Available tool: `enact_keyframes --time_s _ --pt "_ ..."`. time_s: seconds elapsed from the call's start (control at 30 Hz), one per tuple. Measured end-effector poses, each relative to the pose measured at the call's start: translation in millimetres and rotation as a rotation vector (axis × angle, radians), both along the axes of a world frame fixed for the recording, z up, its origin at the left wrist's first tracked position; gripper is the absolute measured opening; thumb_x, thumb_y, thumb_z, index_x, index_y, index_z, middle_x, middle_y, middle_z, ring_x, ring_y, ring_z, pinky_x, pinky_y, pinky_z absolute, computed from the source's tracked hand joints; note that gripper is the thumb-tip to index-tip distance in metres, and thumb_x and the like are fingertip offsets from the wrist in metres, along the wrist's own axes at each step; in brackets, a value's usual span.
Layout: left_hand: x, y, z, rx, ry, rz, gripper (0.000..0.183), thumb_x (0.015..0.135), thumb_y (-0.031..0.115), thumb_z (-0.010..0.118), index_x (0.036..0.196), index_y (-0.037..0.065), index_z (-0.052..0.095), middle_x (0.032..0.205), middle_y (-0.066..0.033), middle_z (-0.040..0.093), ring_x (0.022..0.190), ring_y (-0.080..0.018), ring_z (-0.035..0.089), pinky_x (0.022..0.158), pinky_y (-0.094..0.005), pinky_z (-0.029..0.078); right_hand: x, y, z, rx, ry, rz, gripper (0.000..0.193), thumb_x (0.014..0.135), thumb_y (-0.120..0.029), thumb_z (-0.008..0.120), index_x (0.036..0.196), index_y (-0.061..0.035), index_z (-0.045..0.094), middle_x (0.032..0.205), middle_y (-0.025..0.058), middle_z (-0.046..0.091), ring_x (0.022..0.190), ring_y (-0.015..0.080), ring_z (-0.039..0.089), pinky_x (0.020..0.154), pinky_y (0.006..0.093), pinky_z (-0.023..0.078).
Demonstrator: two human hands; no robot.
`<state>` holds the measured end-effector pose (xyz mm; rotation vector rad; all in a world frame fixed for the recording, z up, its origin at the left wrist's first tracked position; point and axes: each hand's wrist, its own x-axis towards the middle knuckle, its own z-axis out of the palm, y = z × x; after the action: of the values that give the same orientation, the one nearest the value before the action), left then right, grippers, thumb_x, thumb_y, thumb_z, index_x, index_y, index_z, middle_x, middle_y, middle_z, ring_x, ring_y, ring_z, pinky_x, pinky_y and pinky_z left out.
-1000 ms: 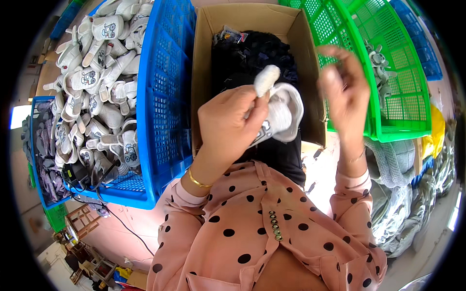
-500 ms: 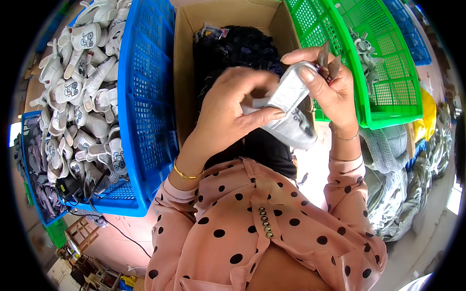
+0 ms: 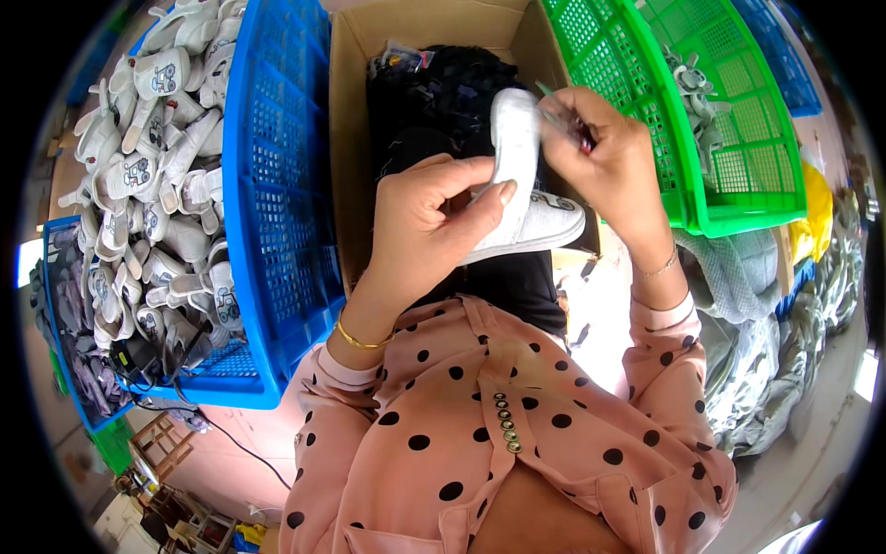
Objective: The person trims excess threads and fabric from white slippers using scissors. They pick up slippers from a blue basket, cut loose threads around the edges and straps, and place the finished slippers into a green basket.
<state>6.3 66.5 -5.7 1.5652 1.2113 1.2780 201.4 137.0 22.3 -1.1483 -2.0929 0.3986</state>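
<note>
In front of me my left hand [image 3: 434,217] pinches a light grey fabric slipper [image 3: 551,224] between thumb and fingers. A dark printed motif shows on its toe part. A pale grey section [image 3: 517,138] stands up from it; whether this is the same slipper bent or a second one, I cannot tell. My right hand [image 3: 604,152] is closed around small thread snips [image 3: 574,127], blurred by motion. Their tip points up and left, close beside the upright section. Part of the snips is hidden in the fingers.
A blue crate [image 3: 277,203] on the left holds many similar grey slippers [image 3: 138,175]. An open cardboard box [image 3: 351,138] with dark scraps [image 3: 443,92] lies beyond my hands. Green crates [image 3: 688,185] stand right, with several grey pieces [image 3: 694,92] inside. Plastic-wrapped bundles [image 3: 766,369] lie below.
The slipper has turned, and its pale section now points upward. My right hand has let go of it, shifted slightly left and down, and swung the snips' tip toward it.
</note>
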Motion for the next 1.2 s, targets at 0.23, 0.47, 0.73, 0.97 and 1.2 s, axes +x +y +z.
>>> enact_keyframes --time_s 0.23,0.47,0.73,0.97,1.2 --pt "4.3 -1.0 -4.0 -0.011 -0.091 0.025 0.023 0.080 0.004 0.074 0.103 0.000 0.073 0.071 -0.0030 0.065 0.055 -0.0013 0.046 0.048 -0.0198 0.034 12.0 -12.3 21.9 -0.118 0.116 -0.077 0.034 0.081 -0.030 0.077 0.102 -0.0063 0.064 0.067 0.0102 0.064 0.055 0.0182 0.061 0.052 0.0289 0.047" --pt "4.0 -6.0 4.3 -0.065 -0.156 0.031 0.024 0.082 0.000 0.072 0.106 -0.002 0.072 0.070 0.0007 0.063 0.058 0.0008 0.049 0.049 -0.0173 0.036 29.8 18.2 8.3 0.023 0.144 -0.358 0.034 0.083 -0.032 0.076 0.100 -0.0061 0.065 0.058 0.0042 0.058 0.048 0.0120 0.052 0.048 0.0276 0.044" --pt "-5.7 -8.4 10.0 -0.127 -0.121 0.039 0.024 0.085 0.002 0.070 0.109 -0.003 0.071 0.071 0.0004 0.065 0.061 0.0015 0.050 0.051 -0.0166 0.037 34.7 28.1 -12.7 -0.049 0.018 -0.421 0.037 0.088 -0.034 0.070 0.105 -0.0027 0.061 0.063 0.0104 0.061 0.055 0.0295 0.061 0.053 0.0367 0.049" --pt "-9.9 -3.4 4.9 -0.207 -0.288 -0.006 0.025 0.089 0.007 0.071 0.112 -0.003 0.070 0.078 0.0003 0.068 0.065 0.0008 0.052 0.054 -0.0149 0.039 8.0 -27.5 30.6 0.291 -0.249 -0.026 0.044 0.078 -0.053 0.070 0.081 -0.0104 0.057 0.060 0.0029 0.056 0.052 0.0231 0.057 0.047 0.0333 0.044" --pt "-9.8 -7.5 16.0 -0.297 -0.431 -0.055 0.024 0.089 0.005 0.070 0.112 -0.003 0.070 0.080 -0.0001 0.068 0.068 0.0005 0.054 0.054 -0.0150 0.039 6.1 -22.7 33.0 0.528 -0.520 -0.003 0.044 0.074 -0.051 0.072 0.070 -0.0138 0.049 0.054 0.0012 0.047 0.048 0.0193 0.051 0.043 0.0306 0.039"
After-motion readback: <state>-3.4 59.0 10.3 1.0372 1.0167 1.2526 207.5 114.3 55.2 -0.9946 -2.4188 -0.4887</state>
